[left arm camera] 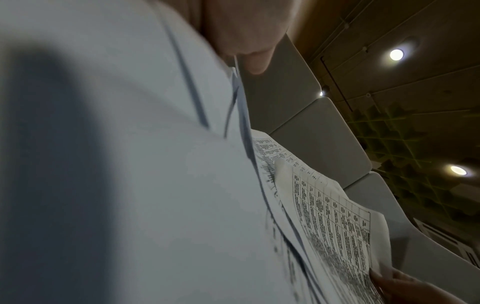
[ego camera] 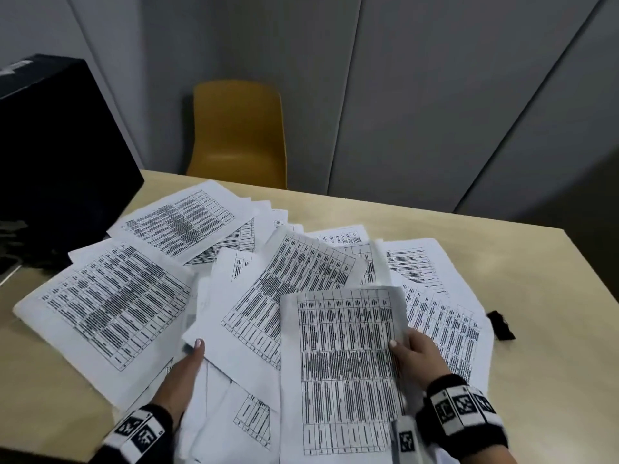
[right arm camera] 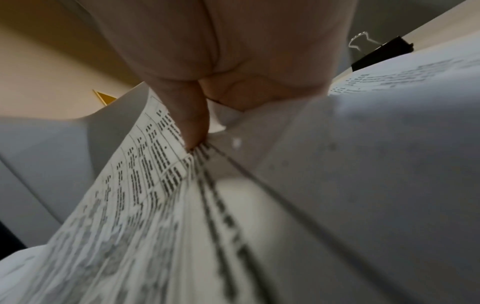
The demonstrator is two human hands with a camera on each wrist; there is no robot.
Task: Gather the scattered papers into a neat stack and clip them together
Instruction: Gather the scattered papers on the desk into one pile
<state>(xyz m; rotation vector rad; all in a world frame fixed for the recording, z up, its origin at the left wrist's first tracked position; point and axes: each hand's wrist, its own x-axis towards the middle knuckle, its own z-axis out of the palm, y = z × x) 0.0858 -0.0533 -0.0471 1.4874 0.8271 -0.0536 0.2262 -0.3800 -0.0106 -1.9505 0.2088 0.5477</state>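
Observation:
Several printed sheets [ego camera: 114, 296] lie scattered and overlapping across the wooden table [ego camera: 552, 380]. My right hand [ego camera: 407, 348] pinches the right edge of a small bundle of sheets [ego camera: 345, 370] raised near the front; its thumb [right arm camera: 193, 125] presses on the printed side. My left hand [ego camera: 192, 354] pinches the near corner of a tilted sheet [ego camera: 254, 296], thumb on top; in the left wrist view its thumb [left arm camera: 249, 55] sits on the sheet edge [left arm camera: 239, 86]. A black binder clip [ego camera: 500, 324] lies on the table to the right of the papers, and the same binder clip [right arm camera: 381, 52] shows beyond a sheet.
A black box [ego camera: 57, 152] stands at the table's back left, with dark clutter [ego camera: 20, 242] at its foot. A yellow chair [ego camera: 239, 135] sits behind the far table edge against grey wall panels. Bare tabletop shows at the right and front left.

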